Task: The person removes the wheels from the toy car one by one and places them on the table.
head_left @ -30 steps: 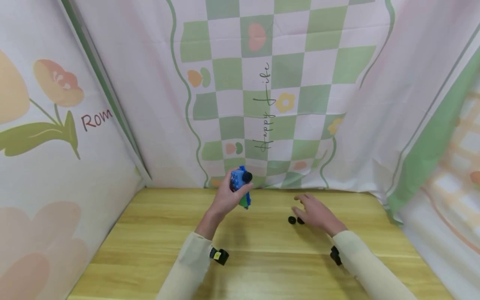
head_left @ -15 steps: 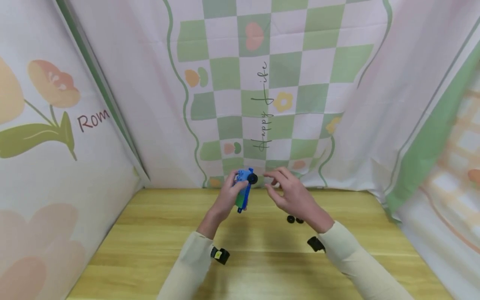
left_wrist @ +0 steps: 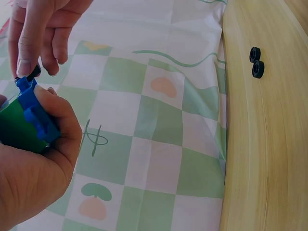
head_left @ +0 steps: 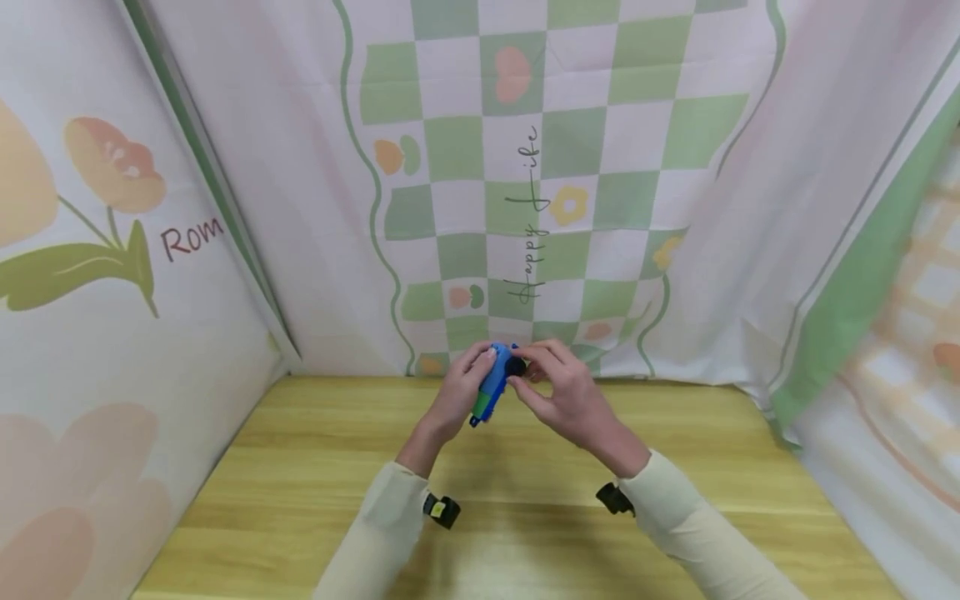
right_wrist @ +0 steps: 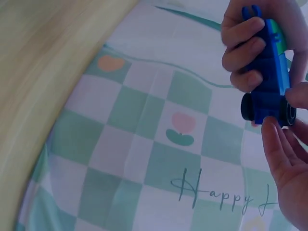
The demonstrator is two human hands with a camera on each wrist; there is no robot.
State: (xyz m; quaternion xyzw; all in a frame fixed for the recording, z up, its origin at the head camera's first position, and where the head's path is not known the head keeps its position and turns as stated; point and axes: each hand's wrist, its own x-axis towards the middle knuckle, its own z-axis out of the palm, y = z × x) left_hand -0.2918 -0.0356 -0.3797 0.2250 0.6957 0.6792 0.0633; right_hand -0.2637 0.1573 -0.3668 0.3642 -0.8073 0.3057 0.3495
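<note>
The left hand (head_left: pixel 453 398) grips a blue-and-green toy car (head_left: pixel 492 385), tilted above the table; a loose hold could let it twist under sideways pressure. The right hand (head_left: pixel 566 392) pinches a black wheel (head_left: pixel 515 367) at its far end; pressed crookedly, that might slip and roll away. Two loose wheels (left_wrist: pixel 258 70) lie together on the wood-grain table (head_left: pixel 300 492). A flower-printed curtain (head_left: pixel 60 358) hangs left, a green-checked "Happy Life" curtain (head_left: pixel 513 150) behind, an orange-checked cloth (head_left: pixel 911 333) right.
</note>
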